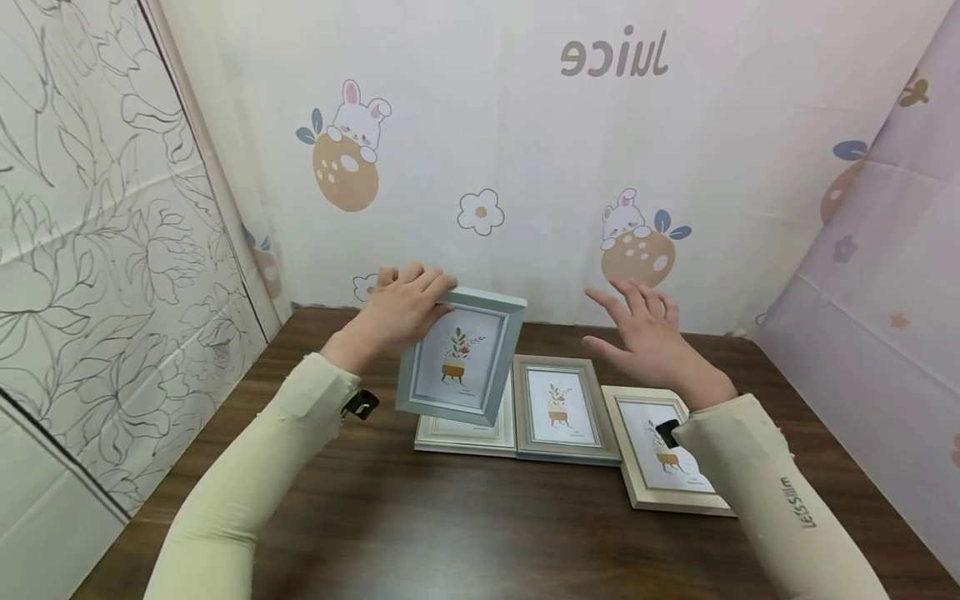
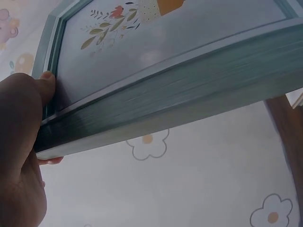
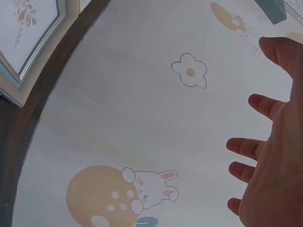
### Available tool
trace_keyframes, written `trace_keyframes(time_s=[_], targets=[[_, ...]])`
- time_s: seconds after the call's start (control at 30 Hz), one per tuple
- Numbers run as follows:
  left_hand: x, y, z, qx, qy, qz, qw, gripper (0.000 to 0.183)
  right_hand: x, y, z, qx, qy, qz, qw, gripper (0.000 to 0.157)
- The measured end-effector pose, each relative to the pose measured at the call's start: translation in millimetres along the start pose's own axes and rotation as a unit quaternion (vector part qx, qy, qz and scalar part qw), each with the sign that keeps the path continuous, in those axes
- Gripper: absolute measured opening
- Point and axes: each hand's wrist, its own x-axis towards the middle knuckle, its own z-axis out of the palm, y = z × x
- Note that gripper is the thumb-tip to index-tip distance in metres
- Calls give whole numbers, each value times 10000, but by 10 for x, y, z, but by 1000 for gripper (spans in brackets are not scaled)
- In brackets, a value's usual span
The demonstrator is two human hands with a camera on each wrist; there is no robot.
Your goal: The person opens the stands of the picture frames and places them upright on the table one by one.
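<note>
Mid-picture, my left hand (image 1: 401, 311) grips a green photo frame (image 1: 459, 358) while my right hand (image 1: 654, 348) hovers centre-right, fingers spread.

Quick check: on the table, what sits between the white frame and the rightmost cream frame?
A taupe frame lies between the white frame and the cream frame, seen in the head view. The raised green frame hides much of the white one.

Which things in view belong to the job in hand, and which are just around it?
Part of the job:
- blue-green picture frame, held by the left hand
- likely also the off-white picture frame, taupe picture frame and cream picture frame

Just around it:
- wood-grain table
- bunny-print cloth
</note>
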Motion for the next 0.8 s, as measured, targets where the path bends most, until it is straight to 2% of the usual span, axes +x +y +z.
trace_keyframes(time_s=[0.23, 0.47, 0.8], targets=[[108, 66, 51, 118, 217, 378, 9990, 27, -38, 19, 1, -25, 50, -42, 10000, 66], [228, 101, 0, 23, 289, 763, 9967, 27, -60, 58, -21, -31, -28, -7, 10000, 67], [361, 133, -55, 476, 648, 1460, 9860, 33, -77, 162, -55, -304, 235, -397, 9985, 64]])
